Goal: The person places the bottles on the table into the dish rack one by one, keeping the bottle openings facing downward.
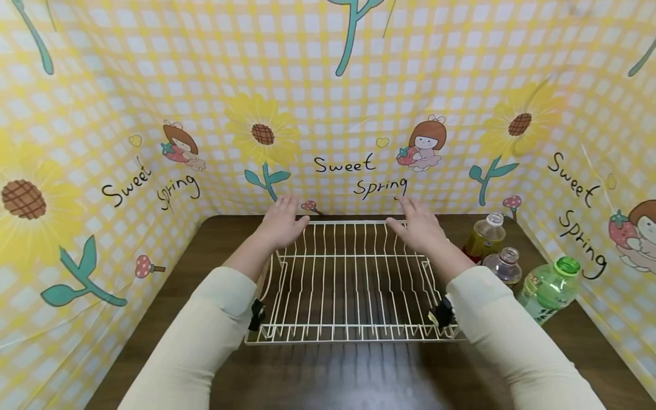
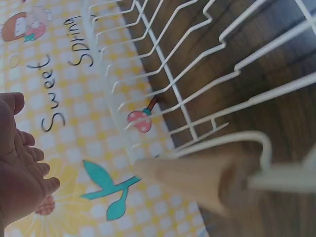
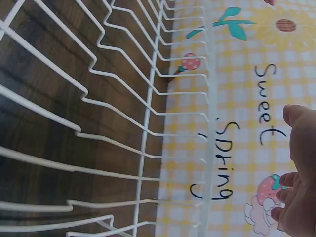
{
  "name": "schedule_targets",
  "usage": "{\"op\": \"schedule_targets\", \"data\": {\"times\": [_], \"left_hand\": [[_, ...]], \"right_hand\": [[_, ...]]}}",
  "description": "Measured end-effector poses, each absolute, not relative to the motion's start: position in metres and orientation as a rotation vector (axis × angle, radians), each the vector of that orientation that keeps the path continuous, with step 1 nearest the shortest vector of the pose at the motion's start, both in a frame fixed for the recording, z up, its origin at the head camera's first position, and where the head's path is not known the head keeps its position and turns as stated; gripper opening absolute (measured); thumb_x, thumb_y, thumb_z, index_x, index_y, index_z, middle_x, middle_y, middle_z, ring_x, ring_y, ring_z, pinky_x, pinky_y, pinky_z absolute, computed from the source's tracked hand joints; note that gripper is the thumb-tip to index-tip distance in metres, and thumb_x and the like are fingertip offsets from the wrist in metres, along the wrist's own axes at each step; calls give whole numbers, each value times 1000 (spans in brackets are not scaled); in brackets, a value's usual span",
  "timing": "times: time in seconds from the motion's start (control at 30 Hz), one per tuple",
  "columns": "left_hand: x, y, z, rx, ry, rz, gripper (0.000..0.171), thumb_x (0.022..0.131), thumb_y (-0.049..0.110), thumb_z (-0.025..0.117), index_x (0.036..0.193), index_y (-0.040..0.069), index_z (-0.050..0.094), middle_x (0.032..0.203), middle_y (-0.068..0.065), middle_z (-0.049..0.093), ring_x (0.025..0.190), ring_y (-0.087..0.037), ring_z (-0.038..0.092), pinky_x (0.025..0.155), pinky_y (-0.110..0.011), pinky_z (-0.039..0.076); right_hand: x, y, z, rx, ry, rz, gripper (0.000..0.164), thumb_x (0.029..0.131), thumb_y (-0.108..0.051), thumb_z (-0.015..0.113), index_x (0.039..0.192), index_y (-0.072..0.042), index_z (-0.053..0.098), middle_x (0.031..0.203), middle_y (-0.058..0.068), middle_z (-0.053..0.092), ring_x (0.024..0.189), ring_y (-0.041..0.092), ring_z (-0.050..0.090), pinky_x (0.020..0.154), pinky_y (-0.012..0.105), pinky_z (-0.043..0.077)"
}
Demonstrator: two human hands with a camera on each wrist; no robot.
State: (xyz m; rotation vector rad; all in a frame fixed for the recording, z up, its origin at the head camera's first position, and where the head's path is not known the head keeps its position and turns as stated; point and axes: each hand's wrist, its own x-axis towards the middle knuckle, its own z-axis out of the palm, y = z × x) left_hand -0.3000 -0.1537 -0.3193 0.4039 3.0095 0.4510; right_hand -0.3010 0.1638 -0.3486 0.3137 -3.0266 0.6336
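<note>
A white wire dish rack [image 1: 359, 326] stands on the dark wooden table. Over its back left corner, my left hand [image 1: 283, 222] reaches out with fingers extended and thumb spread inward. My right hand [image 1: 420, 226] mirrors it above the back right corner, also with nothing in it. The left wrist view has the palm and fingers of the left hand [image 2: 22, 163] apart from the rack's rail, with a wooden handle [image 2: 182, 180] on the rack's side. From the right wrist, the right hand [image 3: 298, 168] shows beside the rack's long rail [image 3: 211, 98], a gap between them.
To the right of the rack stand a bottle with a yellowish label [image 1: 484, 236], a clear bottle without a cap [image 1: 504, 266] and a green bottle [image 1: 550, 290]. Black pieces [image 1: 257, 314] sit at the rack's front corners. A checked cloth [image 1: 328, 125] walls the table's back and sides.
</note>
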Motion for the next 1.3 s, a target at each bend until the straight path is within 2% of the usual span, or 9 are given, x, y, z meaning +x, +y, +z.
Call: {"op": "schedule_targets", "data": {"times": [0.2,0.4,0.63,0.73,0.93,1.2,1.27,1.3], "left_hand": [[-286,-179,-311,436,2983,608,71,105,37,35,156,-2,5,164,-23,1,151,-40,-2,123,-55,4],[-270,-208,-310,416,2937,802,72,105,33,39,155,-5,4,163,-26,1,151,-42,-4,122,-57,4],[-256,-233,-320,372,2899,958,77,104,36,40,155,-2,-3,163,-26,-5,150,-42,-6,121,-59,2],[-251,-243,-330,325,2863,1017,79,104,38,40,155,-1,-5,163,-23,-8,150,-42,-7,121,-59,2],[-245,-254,-355,232,2807,1112,79,104,40,41,156,0,-3,162,-25,-6,149,-46,-1,120,-61,6],[-237,-249,-386,166,2675,1339,76,104,32,42,156,0,-2,162,-26,-3,147,-49,7,119,-61,13],[-233,-245,-392,127,2640,1395,74,104,30,43,156,1,-2,163,-26,-1,147,-48,11,120,-59,14],[-232,-243,-395,107,2614,1433,74,104,28,43,157,3,-2,162,-27,0,145,-48,19,119,-58,21]], "right_hand": [[-284,186,-341,278,-2935,764,73,99,-43,50,155,-7,22,159,24,23,146,47,18,117,64,18],[-263,207,-334,274,-2838,845,74,98,-46,51,154,-6,25,155,27,30,141,49,25,112,67,25],[-236,231,-327,240,-2724,905,76,98,-47,52,155,-7,23,155,30,28,134,52,33,104,71,31],[-223,241,-322,191,-2685,943,77,98,-46,53,157,-10,20,156,30,25,133,55,32,101,74,30],[-198,259,-315,128,-2580,1019,76,97,-40,56,157,-11,18,159,28,19,141,55,21,105,77,20],[-173,281,-315,-1,-2452,1028,74,95,-32,60,156,-10,24,160,22,23,142,52,22,108,74,19],[-168,287,-318,-48,-2446,1019,74,95,-33,59,156,-11,22,161,21,22,142,53,21,107,75,19],[-166,290,-318,-70,-2440,1012,74,95,-32,59,156,-11,23,160,22,23,141,53,22,107,75,19]]}}
